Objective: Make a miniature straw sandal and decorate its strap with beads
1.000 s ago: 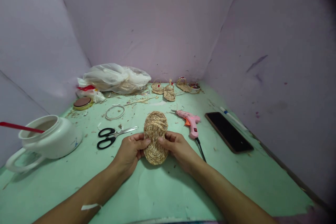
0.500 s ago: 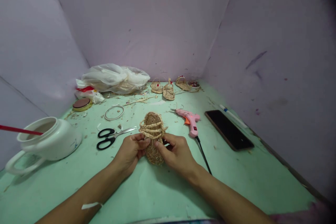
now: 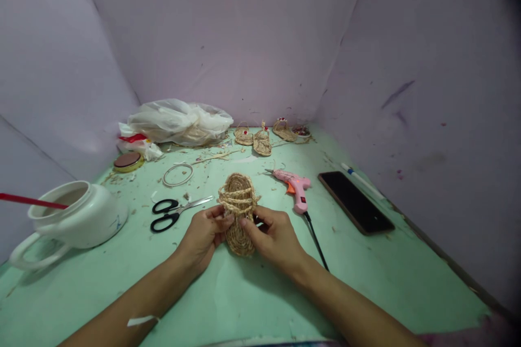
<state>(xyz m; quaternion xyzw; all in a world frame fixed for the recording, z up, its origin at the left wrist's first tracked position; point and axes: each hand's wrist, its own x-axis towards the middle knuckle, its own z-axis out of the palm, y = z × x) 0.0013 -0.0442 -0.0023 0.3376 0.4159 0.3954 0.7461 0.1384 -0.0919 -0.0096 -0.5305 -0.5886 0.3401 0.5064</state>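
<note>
The left hand point(image 3: 204, 234) and the right hand point(image 3: 272, 236) both grip the straw sandal point(image 3: 238, 211) on the green counter point(image 3: 244, 293)

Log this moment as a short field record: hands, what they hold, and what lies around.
left hand: grips the left side of the woven sandal
right hand: grips its right side, fingers at the straps
sandal: sole on the table, braided straps across its top
scissors: left of the sandal, shut
glue gun: right of the sandal, pink
phone: further right, screen dark
pot: far left, white, red stick inside
back edge: plastic bag, small sandals
</note>
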